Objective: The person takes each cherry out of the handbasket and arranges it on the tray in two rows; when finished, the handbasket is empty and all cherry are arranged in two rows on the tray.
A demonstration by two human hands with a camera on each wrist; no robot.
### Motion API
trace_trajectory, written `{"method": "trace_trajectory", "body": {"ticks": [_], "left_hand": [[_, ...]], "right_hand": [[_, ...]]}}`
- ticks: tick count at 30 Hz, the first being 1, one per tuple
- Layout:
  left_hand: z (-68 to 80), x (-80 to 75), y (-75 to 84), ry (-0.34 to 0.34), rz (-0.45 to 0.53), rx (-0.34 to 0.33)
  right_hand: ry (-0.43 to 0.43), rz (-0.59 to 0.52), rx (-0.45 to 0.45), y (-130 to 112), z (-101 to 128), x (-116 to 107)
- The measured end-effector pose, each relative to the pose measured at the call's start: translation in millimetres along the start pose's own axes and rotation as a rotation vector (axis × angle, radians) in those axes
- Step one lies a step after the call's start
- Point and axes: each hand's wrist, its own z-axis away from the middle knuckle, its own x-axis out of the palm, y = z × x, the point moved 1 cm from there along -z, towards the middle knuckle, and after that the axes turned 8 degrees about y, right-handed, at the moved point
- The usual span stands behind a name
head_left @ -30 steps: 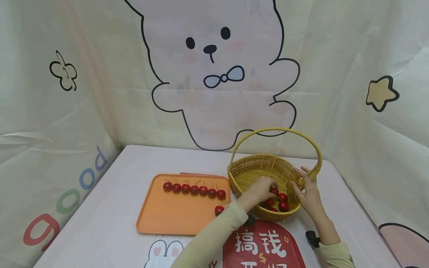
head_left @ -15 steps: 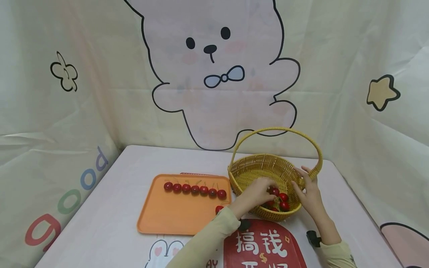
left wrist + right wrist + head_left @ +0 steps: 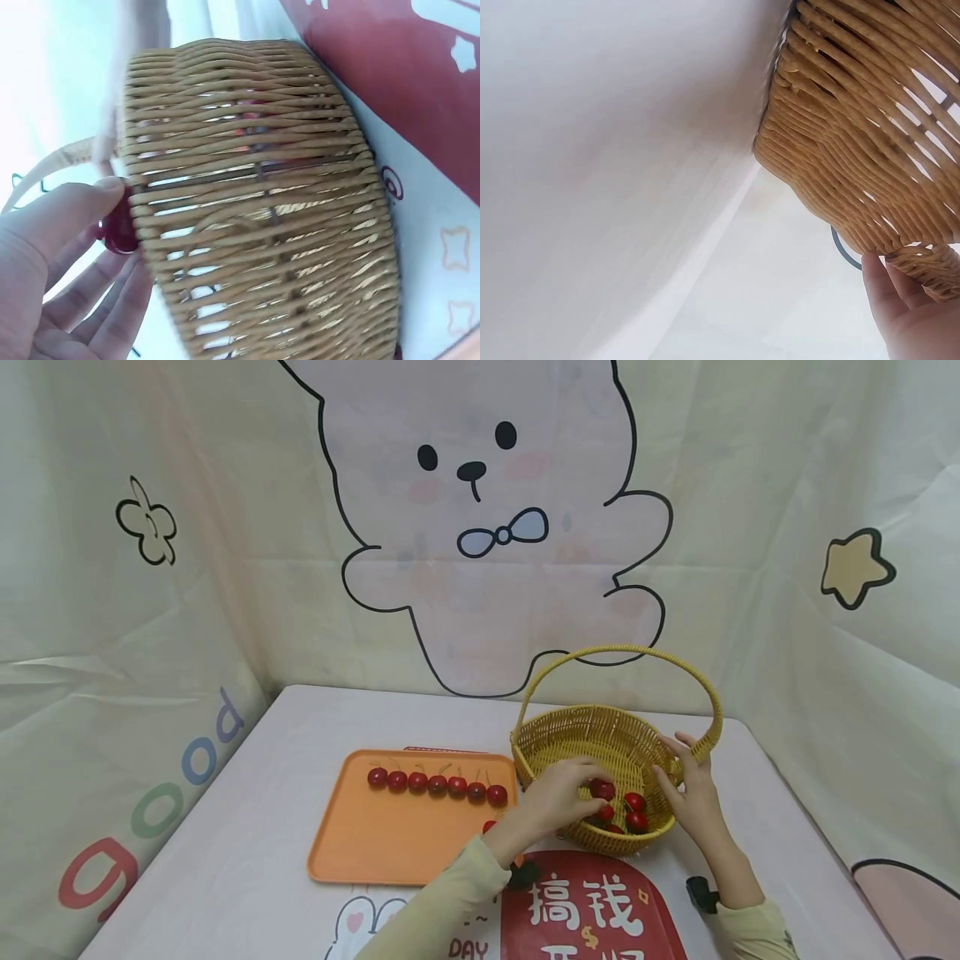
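Observation:
At the basket's near left side, my left hand (image 3: 564, 793) pinches a dark red cherry (image 3: 602, 788) between thumb and fingers. The left wrist view shows this cherry (image 3: 120, 225) beside the woven rim. My right hand (image 3: 693, 797) grips the right rim of the yellow wicker basket (image 3: 581, 735), near the foot of its tall handle. In the right wrist view, fingertips of the right hand (image 3: 915, 311) meet the weave there. Several more cherries (image 3: 636, 822) lie in the basket's near right part. An orange tray (image 3: 390, 843) holds a row of stemmed cherries (image 3: 437, 786) along its far side.
One cherry (image 3: 489, 827) on the tray's right side is partly covered by the left forearm. The tray stands left of the basket on a white table cover (image 3: 247, 827) with a red printed patch (image 3: 592, 902). A printed cloth wall (image 3: 480, 610) rises behind the table.
The left hand has drawn back slightly to the left, bringing a cherry away from the others in the basket. The right hand stays at the rim.

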Motion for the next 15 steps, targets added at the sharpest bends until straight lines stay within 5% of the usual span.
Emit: {"method": "trace_trajectory", "body": {"ticks": [15], "left_hand": [[27.3, -28.9, -7.3, 0.005, 0.025, -0.013]], "right_hand": [[-0.01, 0.008, 0.01, -0.7, 0.1, -0.8]]}}
